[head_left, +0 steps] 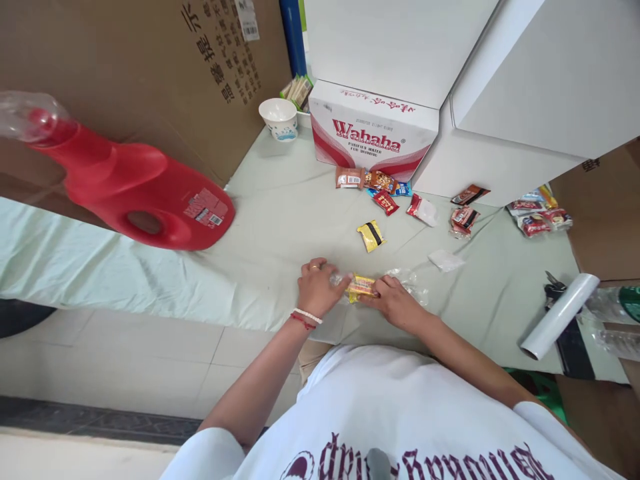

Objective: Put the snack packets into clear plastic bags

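Note:
My right hand (400,305) is closed on a small yellow snack packet (363,285) near the table's front edge. Crinkled clear plastic (413,287) lies about this packet, showing on both sides of it. My left hand (320,288) pinches the clear plastic at the packet's left end, its thumb pointing toward the packet. Just beyond my hands rests another yellow packet (371,236) with a dark band. A flat, whitish wrapper (447,261) lies to the right of them.
Several snack packets (385,203) lie before the Wahaha carton (373,133). More packets (540,217) sit at the right. A red jug (145,190) and paper cup (280,120) stand left. A white roll (560,317) lies by the right edge.

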Demonstrator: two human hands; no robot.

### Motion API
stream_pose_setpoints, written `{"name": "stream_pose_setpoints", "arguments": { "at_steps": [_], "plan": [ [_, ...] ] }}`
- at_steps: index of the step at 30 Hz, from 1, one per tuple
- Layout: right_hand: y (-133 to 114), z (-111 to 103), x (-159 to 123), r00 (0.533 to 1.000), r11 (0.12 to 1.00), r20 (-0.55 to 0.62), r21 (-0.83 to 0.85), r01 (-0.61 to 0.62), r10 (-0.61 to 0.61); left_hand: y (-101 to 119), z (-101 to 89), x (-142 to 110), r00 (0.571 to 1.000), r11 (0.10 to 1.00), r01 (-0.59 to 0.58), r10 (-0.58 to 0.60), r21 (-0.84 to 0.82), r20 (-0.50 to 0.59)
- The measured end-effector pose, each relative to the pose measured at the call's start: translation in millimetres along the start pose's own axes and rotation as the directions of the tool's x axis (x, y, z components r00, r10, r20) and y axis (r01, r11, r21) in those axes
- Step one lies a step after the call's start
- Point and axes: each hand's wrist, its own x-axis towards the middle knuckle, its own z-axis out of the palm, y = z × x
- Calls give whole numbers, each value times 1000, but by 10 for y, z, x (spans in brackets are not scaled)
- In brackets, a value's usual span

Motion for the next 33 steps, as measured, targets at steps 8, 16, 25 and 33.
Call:
{"name": "stream_pose_setpoints", "arguments": {
  "at_steps": [8,16,25,33],
  "plan": [
    [-50,1,7,996,980,-58,191,-57,69,431,182,-227,975,989,-105,123,-103,187],
    [487,-292,-317,771,728,-263,592,-345,579,529,601,-436,956,956,-263,240,129,170],
    [475,-417,-510,796,793,-259,466,-393,547,519,546,-436,950,906,-291,236,308,203],
    [396,-530,-1146,934,799,-14,523,-297,356,475,593,-447,955,908,-278,224,313,196]
  ]
}}
